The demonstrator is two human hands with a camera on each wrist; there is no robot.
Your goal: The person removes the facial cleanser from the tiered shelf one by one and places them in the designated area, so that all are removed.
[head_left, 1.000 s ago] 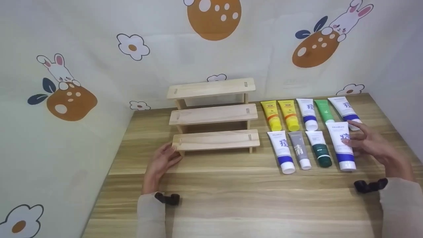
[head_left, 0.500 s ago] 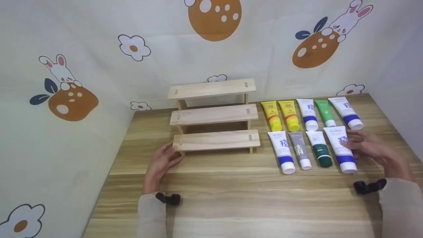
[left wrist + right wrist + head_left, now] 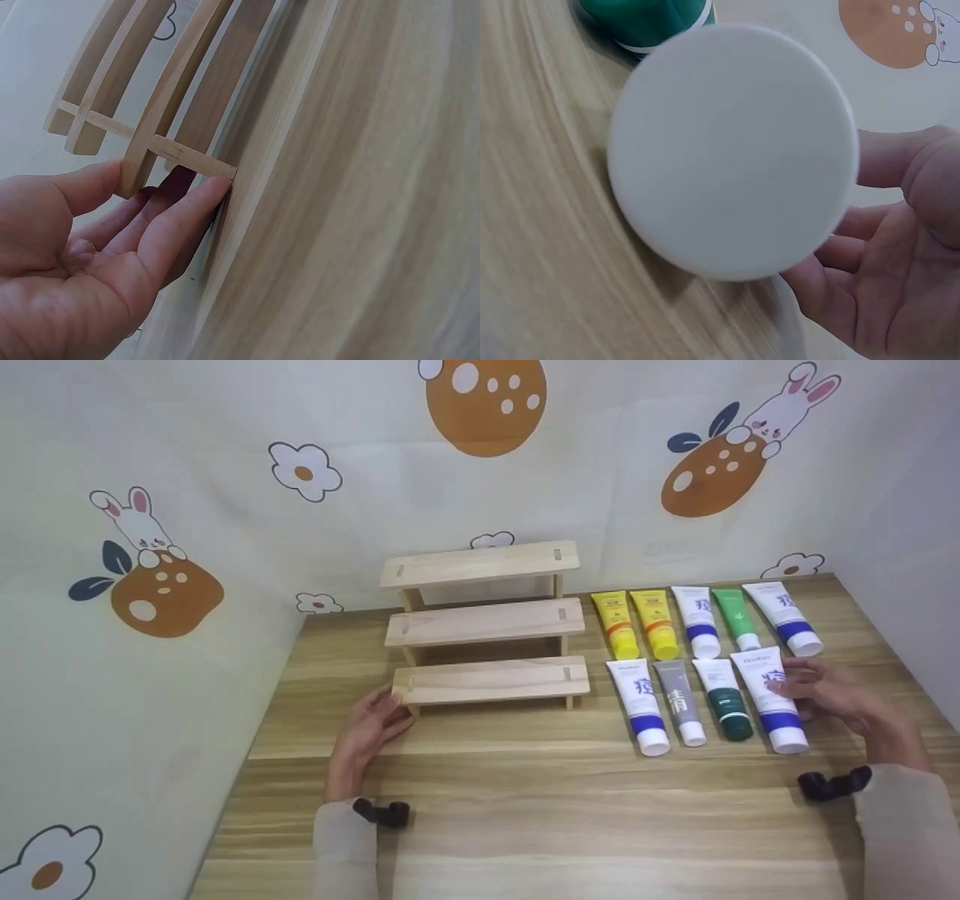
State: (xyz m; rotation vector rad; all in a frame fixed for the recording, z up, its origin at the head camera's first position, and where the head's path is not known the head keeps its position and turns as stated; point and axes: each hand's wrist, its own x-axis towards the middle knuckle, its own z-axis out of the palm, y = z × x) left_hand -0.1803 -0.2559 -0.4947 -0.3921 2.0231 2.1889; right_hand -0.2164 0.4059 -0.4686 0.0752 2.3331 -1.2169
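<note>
My left hand [image 3: 367,724] holds the left end of the lowest step of a three-tier wooden display stand [image 3: 487,681]. In the left wrist view the thumb is at the board's end [image 3: 139,161] and the fingers are by the leg. Over on the right, my right hand [image 3: 844,696] grips the side of a white tube with a blue band [image 3: 761,671], thumb on its face; it is the rightmost in the front row. Its round white cap [image 3: 735,150] fills much of the right wrist view and hides part of the fingers.
Left of the held tube lie a white-and-green tube [image 3: 727,705], a grey tube [image 3: 681,701] and a white-and-blue tube [image 3: 641,701]. Behind are two yellow tubes [image 3: 616,622], a green tube [image 3: 735,615] and more white ones. A patterned cloth [image 3: 585,472] backs the wooden table [image 3: 525,795].
My right hand has brought the white tube slightly toward me and left, lining it up with the front row. The left hand stays at the stand.
</note>
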